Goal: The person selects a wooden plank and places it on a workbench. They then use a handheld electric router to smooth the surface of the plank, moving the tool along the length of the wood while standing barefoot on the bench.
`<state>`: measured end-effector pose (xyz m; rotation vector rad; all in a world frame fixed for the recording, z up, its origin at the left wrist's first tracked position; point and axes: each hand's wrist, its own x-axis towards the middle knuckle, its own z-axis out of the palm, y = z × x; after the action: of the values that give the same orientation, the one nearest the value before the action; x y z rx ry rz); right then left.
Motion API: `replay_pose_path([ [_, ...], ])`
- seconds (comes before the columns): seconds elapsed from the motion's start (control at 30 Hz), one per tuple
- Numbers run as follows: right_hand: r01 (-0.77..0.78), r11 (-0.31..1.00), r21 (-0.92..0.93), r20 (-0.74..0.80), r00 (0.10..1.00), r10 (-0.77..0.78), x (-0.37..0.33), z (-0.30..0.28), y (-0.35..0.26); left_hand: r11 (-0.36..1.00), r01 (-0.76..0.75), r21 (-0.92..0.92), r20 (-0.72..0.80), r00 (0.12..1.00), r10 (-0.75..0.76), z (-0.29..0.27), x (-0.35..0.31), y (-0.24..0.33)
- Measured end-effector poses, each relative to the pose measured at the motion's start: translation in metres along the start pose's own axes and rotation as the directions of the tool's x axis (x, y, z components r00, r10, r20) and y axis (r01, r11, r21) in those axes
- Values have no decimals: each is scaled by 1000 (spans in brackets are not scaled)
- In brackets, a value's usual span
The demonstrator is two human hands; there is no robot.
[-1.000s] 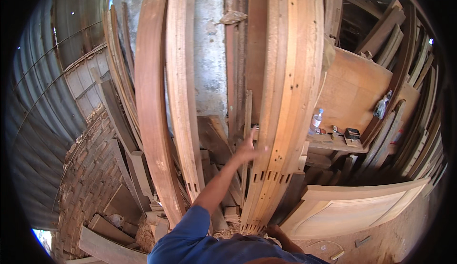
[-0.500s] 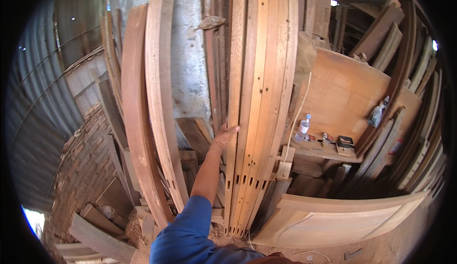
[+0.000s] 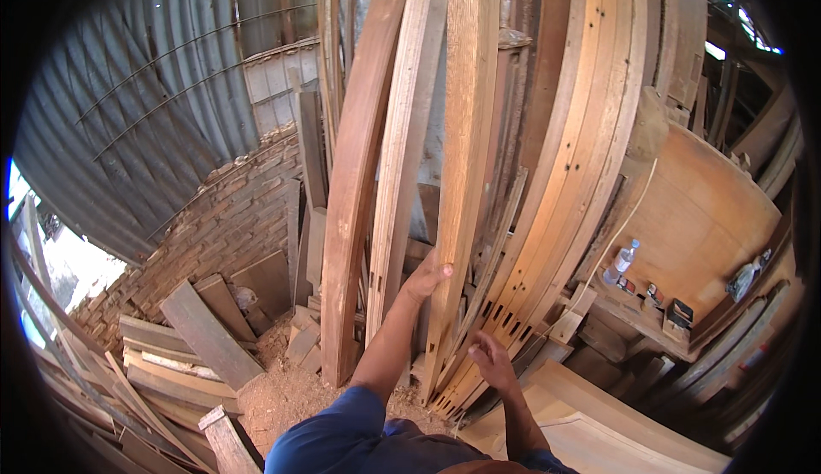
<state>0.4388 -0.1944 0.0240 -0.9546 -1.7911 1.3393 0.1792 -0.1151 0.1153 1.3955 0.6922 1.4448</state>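
My left hand [image 3: 428, 276] is closed around a long upright wooden plank [image 3: 466, 132], its thumb lying across the near face. The plank stands a little apart from a row of matching planks [image 3: 575, 166] to its right, which have dark holes and slots cut in them. My right hand [image 3: 491, 361] is raised just right of the plank's lower part, in front of the slotted ends. It holds nothing, and its fingers are partly bent and apart. Left of the plank lean a pale plank [image 3: 405, 132] and a reddish board [image 3: 363, 166].
Offcuts [image 3: 209, 337] lie at lower left by a brick wall [image 3: 231, 217] beneath corrugated sheeting [image 3: 154, 89]. At right, a plastic bottle [image 3: 622, 262] stands on a shelf [image 3: 637, 329]. A pale panel [image 3: 590, 414] lies at lower right; wood shavings [image 3: 278, 397] cover the floor.
My left hand has drawn one plank leftward, opening a gap from the row. My right hand has come into view. The view has swung left.
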Motion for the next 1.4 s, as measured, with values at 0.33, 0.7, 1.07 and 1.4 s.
replay_pose_path([
  [0.33,54,944,325,233,963,-136,49,71,-27,946,92,312,-108,992,-61,11,-139,100],
  [0.7,0,937,348,243,966,-90,4,147,-15,808,-137,573,-322,869,376,65,-218,224],
  [1.07,175,926,335,696,616,-368,-7,154,35,663,-167,730,-315,779,542,117,-316,236],
  [1.4,30,914,404,850,358,-387,-71,168,-69,506,124,853,-467,613,637,240,-372,265],
])
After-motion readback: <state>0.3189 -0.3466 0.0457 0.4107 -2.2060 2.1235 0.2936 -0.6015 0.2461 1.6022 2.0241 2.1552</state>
